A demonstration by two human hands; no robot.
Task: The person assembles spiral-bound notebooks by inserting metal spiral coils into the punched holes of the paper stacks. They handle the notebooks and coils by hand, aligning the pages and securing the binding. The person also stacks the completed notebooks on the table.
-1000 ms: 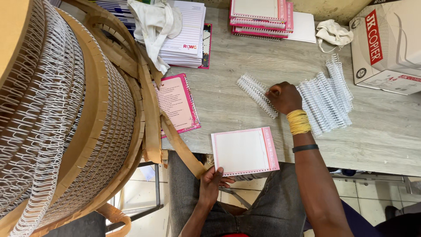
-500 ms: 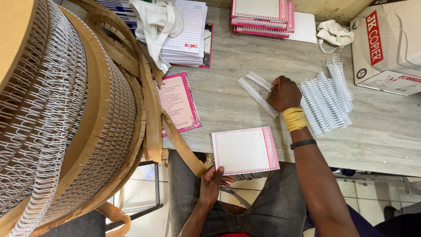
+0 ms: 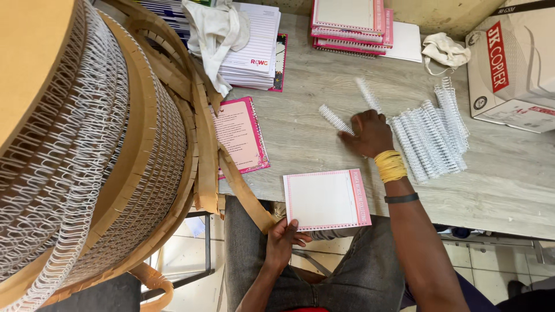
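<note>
White wire binding comb [image 3: 335, 119]: short length of looped wire, lying flat on the grey wooden table [image 3: 509, 185], just left of the right hand [image 3: 365, 133]. A second short comb [image 3: 368, 94] lies just above the hand, angled. Judged light and springy; the open loops look easy to crush or bend out of line, and they would snag on one another. Best taken along the spine, lightly, fingertips spread over several loops rather than squeezing one.

Right hand: palm down on the table, fingertips touching the end of the near comb. Whether the fingers close on it I cannot tell; they appear pressed onto it, not wrapped around. Yellow bands and a dark strap on the wrist.

Right of the hand: pile of white combs [image 3: 430, 136], tangled side by side.

Near table edge: punched notepad block [image 3: 326, 199], pink margin, white face, overhanging slightly. Left hand [image 3: 281, 240] pinches its lower left corner from below the edge, thumb on top.

Further out: pink printed sheet [image 3: 240, 134], stacks of lined pads [image 3: 254, 49], bound pink notebooks [image 3: 348, 23], white cloth [image 3: 214, 32], cardboard carton [image 3: 514, 63], large spool of binding wire [image 3: 87, 156] at left.
</note>
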